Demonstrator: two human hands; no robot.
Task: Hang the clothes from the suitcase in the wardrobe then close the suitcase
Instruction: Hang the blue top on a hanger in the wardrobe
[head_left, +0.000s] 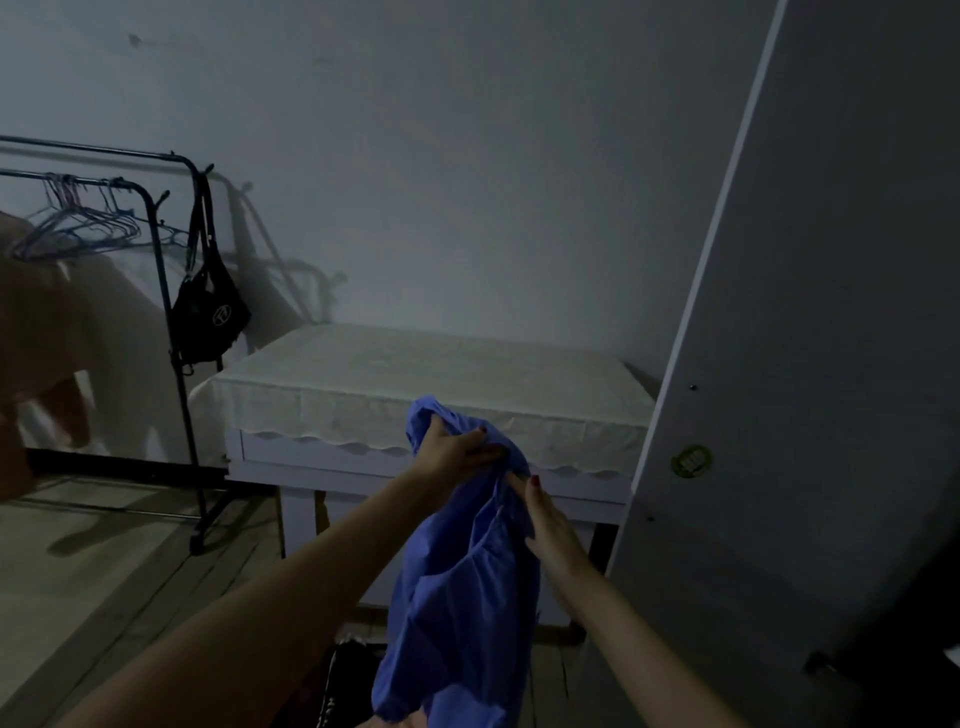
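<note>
A blue garment (457, 587) hangs in front of me, bunched at its top. My left hand (457, 449) grips the upper folds of the cloth. My right hand (545, 519) holds the cloth just below and to the right, fingers along its edge. The garment's lower end drops to the bottom of the view, over dark contents (348, 675) that may be the suitcase; I cannot tell. The white wardrobe door (810, 364) stands open on the right.
A white table with a lace cover (415, 379) stands against the wall straight ahead. At left a black clothes rack (171, 291) carries several empty hangers (78, 228), a black bag (208, 312) and brown clothing (47, 332). Bare floor (93, 561) lies lower left.
</note>
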